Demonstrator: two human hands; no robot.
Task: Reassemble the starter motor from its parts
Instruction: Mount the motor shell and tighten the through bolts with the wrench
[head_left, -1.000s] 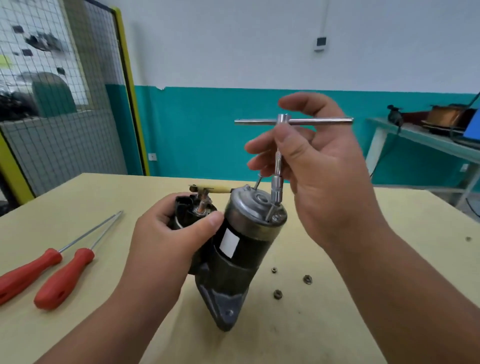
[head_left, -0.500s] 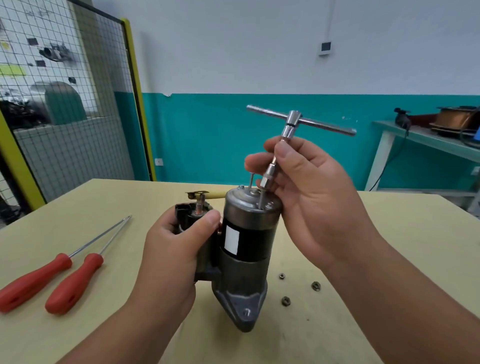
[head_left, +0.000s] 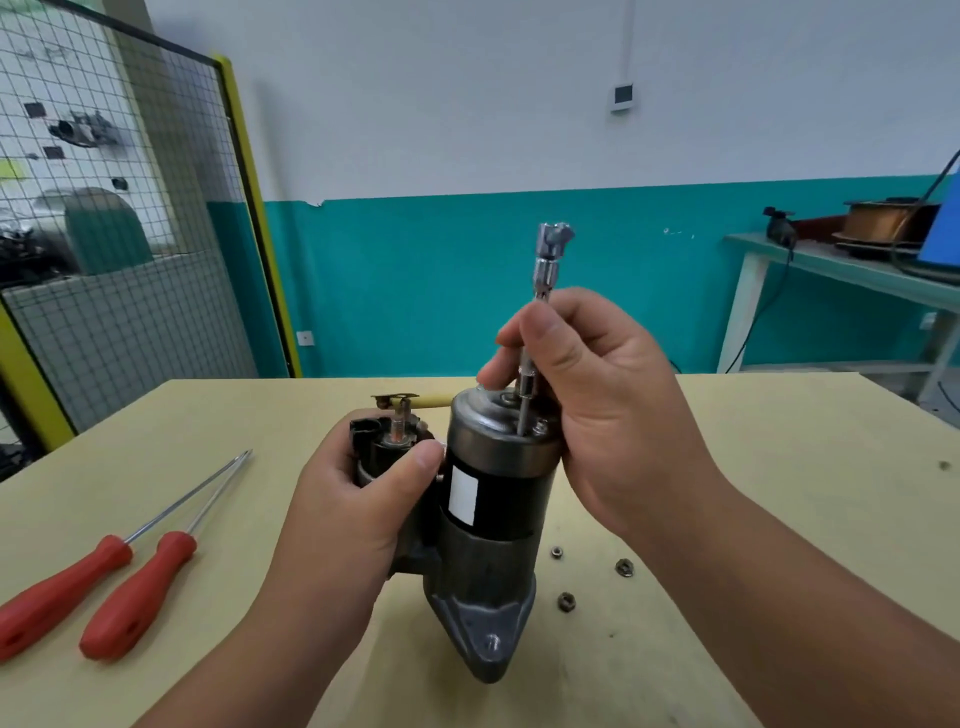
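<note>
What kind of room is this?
Probably a repair workshop. A starter motor stands on a yellow table, two red screwdrivers lie beside it, and a wire-mesh fence with a yellow frame stands behind.

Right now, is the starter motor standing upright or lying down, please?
Upright: the starter motor stands nose-down on the table, end cap on top, left hand gripping it.

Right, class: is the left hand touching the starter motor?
Touching. The head view shows the left hand wrapped round the starter motor, thumb pressed against it.
</note>
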